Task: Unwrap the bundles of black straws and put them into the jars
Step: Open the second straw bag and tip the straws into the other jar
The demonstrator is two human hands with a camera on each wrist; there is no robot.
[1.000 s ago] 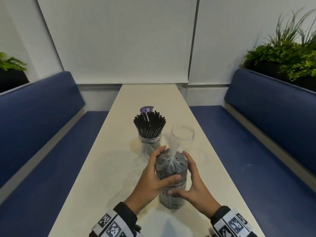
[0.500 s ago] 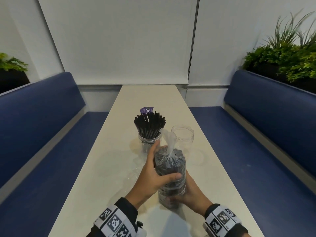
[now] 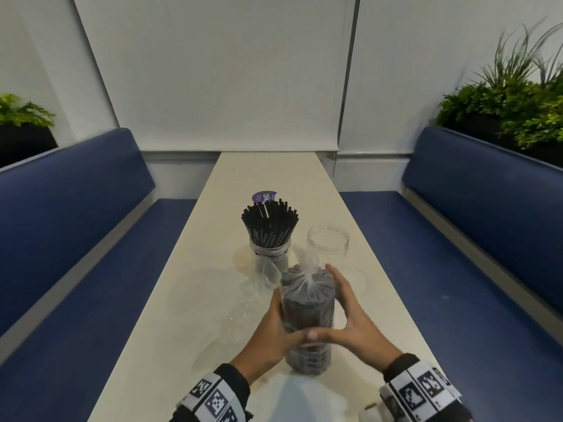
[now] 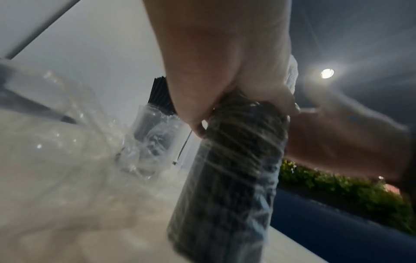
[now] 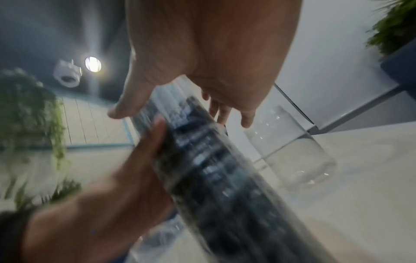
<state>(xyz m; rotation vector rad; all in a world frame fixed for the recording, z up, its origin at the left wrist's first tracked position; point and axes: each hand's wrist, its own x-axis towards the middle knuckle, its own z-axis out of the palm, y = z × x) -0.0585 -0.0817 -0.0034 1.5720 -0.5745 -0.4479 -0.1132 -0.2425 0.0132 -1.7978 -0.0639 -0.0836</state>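
Observation:
A bundle of black straws (image 3: 307, 312) in clear plastic, twisted shut at the top, stands upright on the white table (image 3: 182, 315). My left hand (image 3: 281, 325) grips its left side, thumb across the front. My right hand (image 3: 344, 309) lies against its right side with fingers fairly straight and thumb reaching to meet the left thumb. Behind stand a clear jar (image 3: 269, 257) full of loose black straws (image 3: 269, 223) and an empty clear jar (image 3: 328, 245). The right wrist view shows the bundle (image 5: 225, 169) blurred, with the empty jar (image 5: 292, 151) just beyond.
A crumpled loose plastic wrap (image 3: 243, 300) lies left of the bundle, against the full jar. A purple round lid (image 3: 263, 197) lies behind that jar. Blue benches (image 3: 76, 239) flank the narrow table, with plants (image 3: 518, 111) behind the right one.
My right hand has come up from low behind the bundle to lie along its right side. My left hand has slid lower on the bundle. The bundle stays upright.

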